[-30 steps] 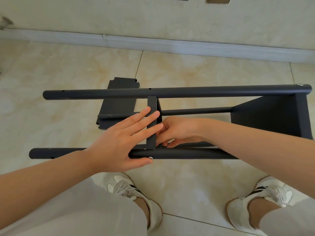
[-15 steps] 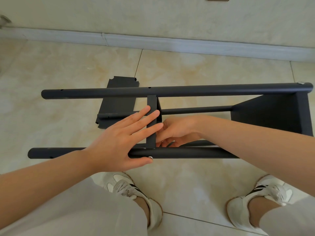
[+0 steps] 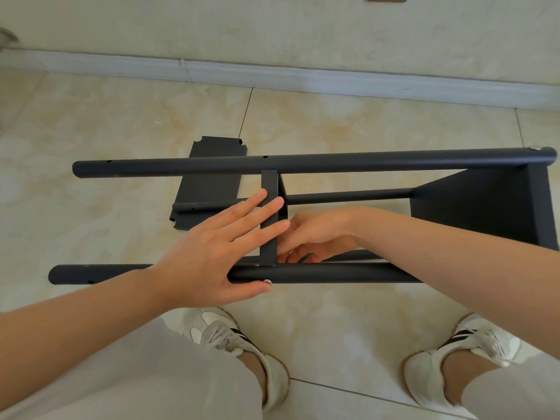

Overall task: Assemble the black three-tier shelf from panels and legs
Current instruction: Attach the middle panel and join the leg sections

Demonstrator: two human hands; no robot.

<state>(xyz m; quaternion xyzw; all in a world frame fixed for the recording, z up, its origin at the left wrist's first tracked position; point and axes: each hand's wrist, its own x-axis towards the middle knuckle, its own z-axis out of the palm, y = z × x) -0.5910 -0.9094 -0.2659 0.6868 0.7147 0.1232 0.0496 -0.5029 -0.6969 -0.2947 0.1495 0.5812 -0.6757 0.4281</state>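
Note:
The black shelf frame lies on its side on the tiled floor, with a far leg (image 3: 363,160) and a near leg (image 3: 333,275) running left to right. An end panel (image 3: 485,213) is fixed at the right. A middle panel (image 3: 269,183) stands edge-up between the legs. My left hand (image 3: 212,247) lies flat with straight fingers on that panel's edge, and its thumb reaches under the near leg beside a silver screw head (image 3: 267,281). My right hand (image 3: 318,234) reaches inside the frame behind the middle panel, fingers curled at its lower corner. What they hold is hidden.
A loose black panel (image 3: 212,180) lies flat on the floor behind the frame's left half. A white skirting board (image 3: 272,74) and wall run along the back. My two white shoes (image 3: 239,344) stand close below the near leg.
Both hands keep their places on the middle panel. Only the view has shifted a little.

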